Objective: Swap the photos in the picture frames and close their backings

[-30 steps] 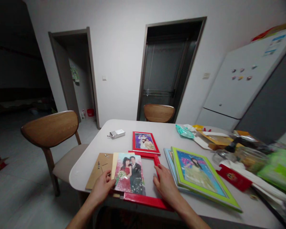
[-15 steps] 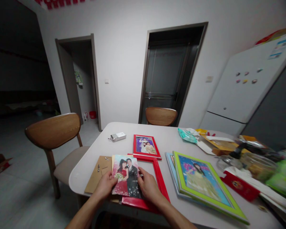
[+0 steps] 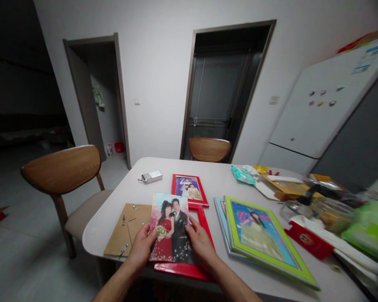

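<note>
A photo print (image 3: 171,228) of a couple, one in a red dress and one in a dark suit, is held upright between my two hands. My left hand (image 3: 144,242) grips its left edge, thumb on the front. My right hand (image 3: 200,240) pinches the right edge. Behind and below the photo lies a red picture frame (image 3: 207,222), partly covered by it. To the left rests a brown backing board (image 3: 116,233) with metal clips. Beyond the photo is a smaller red framed picture (image 3: 190,189).
Right of my hands, a green framed picture (image 3: 271,241) overlaps a light blue frame (image 3: 222,218). A silver box-shaped device (image 3: 151,177) sits at the far left of the table. Packets, a clear jar (image 3: 334,214) and a red card (image 3: 308,241) crowd the right side. Wooden chairs (image 3: 66,167) stand around.
The photo has risen slightly and tilted more toward my view, both hands still on it. More of the backing board's lower clip shows. The whole view has shifted a little.
</note>
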The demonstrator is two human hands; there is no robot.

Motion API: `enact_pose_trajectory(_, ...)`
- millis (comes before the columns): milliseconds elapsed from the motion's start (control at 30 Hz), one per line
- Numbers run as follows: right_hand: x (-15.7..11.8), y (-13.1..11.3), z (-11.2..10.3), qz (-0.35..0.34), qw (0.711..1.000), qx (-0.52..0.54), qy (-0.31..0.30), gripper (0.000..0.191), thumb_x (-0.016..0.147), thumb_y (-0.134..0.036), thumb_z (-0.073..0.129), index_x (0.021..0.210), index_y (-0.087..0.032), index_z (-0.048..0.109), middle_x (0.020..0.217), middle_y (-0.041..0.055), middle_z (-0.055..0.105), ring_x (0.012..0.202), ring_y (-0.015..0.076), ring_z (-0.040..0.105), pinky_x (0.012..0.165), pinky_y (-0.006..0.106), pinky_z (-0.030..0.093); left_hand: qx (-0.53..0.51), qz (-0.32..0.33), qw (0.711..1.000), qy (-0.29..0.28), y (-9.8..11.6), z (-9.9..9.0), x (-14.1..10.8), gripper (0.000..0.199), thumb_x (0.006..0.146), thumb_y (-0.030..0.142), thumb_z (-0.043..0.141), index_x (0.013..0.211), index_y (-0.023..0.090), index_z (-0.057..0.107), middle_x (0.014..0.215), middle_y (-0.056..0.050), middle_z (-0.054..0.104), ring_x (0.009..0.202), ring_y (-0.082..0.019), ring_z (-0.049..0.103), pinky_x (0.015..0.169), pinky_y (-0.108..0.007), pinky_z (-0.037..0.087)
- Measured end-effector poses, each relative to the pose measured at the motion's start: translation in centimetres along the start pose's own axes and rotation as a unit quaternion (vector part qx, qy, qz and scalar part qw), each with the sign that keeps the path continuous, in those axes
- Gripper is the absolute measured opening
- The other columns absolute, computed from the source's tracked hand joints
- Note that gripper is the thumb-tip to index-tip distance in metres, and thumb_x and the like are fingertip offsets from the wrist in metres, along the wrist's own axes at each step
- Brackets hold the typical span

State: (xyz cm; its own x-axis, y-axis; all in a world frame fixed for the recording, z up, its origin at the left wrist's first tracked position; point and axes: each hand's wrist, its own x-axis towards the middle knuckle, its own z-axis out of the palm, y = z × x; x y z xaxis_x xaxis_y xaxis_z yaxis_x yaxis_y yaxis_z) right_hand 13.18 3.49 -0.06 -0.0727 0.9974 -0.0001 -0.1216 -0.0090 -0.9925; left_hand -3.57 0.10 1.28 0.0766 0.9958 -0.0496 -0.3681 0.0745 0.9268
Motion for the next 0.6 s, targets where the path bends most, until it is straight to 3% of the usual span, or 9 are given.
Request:
enact_pose_trajectory(133, -0.2, -0.8, -0.4, 0.067, 0.992, 0.104, -0.006, 0.045, 0.069, -0.037, 0.05, 0.11, -0.018, 0.049, 0.091, 0.0051, 0.064, 0.082, 0.0203, 0.06, 0.075, 0.033, 0.045, 0.021, 0.022, 0.999, -0.023, 0.0, 1.2, 0.5, 0.028, 0.069, 0.035, 0.058, 0.088, 0.016, 0.049, 0.083, -0.003, 0.064, 0.072, -0.017, 0.061, 0.067, -0.027, 0.045)
enact_pose_trajectory(300, -1.1, -2.4, -0.3, 0.085, 0.98, 0.178, 0.006, 0.042, 0.065, -0.029, 0.054, 0.106, -0.019, 0.05, 0.083, 0.0029, 0.066, 0.075, 0.0193, 0.061, 0.067, 0.031, 0.047, 0.041, 0.055, 0.998, -0.011, -0.4, 1.8, 0.6, 0.024, 0.072, 0.034, 0.055, 0.087, 0.017, 0.049, 0.081, -0.001, 0.063, 0.072, -0.016, 0.06, 0.066, -0.024, 0.044)
enact_pose_trajectory(467, -1.7, -3.2, -0.2, 0.082, 0.981, 0.177, 0.005, 0.038, 0.061, -0.021, 0.054, 0.098, -0.014, 0.052, 0.068, 0.0033, 0.066, 0.061, 0.0182, 0.061, 0.056, 0.028, 0.047, 0.047, 0.025, 0.999, -0.009, -0.6, 1.7, 0.2, 0.029, 0.068, 0.038, 0.058, 0.084, 0.016, 0.049, 0.073, -0.001, 0.063, 0.064, -0.016, 0.06, 0.058, -0.024, 0.043)
enact_pose_trajectory(600, -1.7, -3.4, -0.4, 0.05, 0.989, 0.14, 0.018, 0.037, 0.066, -0.027, 0.049, 0.102, -0.016, 0.049, 0.071, 0.0027, 0.066, 0.061, 0.0175, 0.061, 0.055, 0.027, 0.047, 0.041, 0.001, 0.999, -0.002, -0.3, 2.1, 0.1, 0.03, 0.065, 0.04, 0.06, 0.079, 0.016, 0.048, 0.068, 0.0, 0.063, 0.062, -0.017, 0.06, 0.058, -0.026, 0.043)
